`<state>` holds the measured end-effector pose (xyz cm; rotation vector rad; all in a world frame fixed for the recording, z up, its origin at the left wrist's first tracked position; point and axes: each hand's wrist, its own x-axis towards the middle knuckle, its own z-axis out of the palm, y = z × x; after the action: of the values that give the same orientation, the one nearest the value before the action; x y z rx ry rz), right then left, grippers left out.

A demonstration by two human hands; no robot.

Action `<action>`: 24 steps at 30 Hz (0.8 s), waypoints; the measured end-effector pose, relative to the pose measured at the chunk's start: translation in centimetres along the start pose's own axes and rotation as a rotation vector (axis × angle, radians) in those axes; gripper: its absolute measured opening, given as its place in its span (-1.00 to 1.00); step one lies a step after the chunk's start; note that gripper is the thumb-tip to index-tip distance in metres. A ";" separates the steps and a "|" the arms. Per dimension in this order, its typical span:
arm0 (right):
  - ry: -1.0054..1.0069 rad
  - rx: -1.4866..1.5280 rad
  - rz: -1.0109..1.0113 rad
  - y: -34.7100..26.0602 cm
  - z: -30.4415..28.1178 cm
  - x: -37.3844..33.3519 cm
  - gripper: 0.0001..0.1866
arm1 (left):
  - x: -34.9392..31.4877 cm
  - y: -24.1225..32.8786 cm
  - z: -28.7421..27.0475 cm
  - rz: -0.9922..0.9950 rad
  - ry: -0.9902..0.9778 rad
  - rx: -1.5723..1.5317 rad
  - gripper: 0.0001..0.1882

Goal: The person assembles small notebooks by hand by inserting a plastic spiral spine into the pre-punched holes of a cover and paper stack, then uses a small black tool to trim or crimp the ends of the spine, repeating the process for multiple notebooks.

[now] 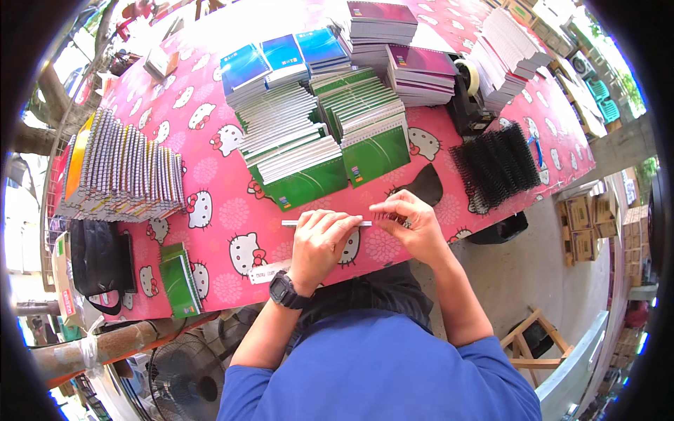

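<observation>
My left hand (319, 245), with a dark watch on its wrist, closes over a thin white-edged notebook (288, 223) standing edge-up on the pink table. At the notebook's right end, my right hand (415, 228) pinches a dark spiral binding coil (381, 216). How far the coil is threaded into the notebook is too small to tell. Beyond both hands lie stacks of green notebooks (309, 184), fanned with their white edges showing. To the right of them is a heap of black spiral coils (495, 167).
Spiral-bound notebooks (126, 172) are stacked at the left, near a black bag (98, 258) and a green notebook (180, 281). Blue notebooks (284, 59) and purple notebooks (421, 62) stand at the back. A tape dispenser (469, 98) and blue-handled pliers (538, 149) are right.
</observation>
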<state>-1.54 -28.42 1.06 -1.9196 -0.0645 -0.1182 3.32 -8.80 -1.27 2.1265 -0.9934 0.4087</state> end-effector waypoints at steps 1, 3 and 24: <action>0.000 -0.005 0.003 0.0 -0.2 0.0 -0.73 | 0.0 0.0 0.0 -0.002 0.006 -0.002 -0.77; -0.126 -0.041 -0.072 0.0 -0.5 0.2 -0.72 | 0.0 -0.1 0.0 -0.003 0.013 -0.006 -0.78; -0.329 -0.093 -0.004 -0.8 -0.8 0.4 -0.50 | 0.9 2.2 -0.8 -0.101 -0.037 0.010 -0.80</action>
<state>-1.24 -28.89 2.09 -2.0156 -0.2878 0.1961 2.20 -9.61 0.86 2.1900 -0.9015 0.3260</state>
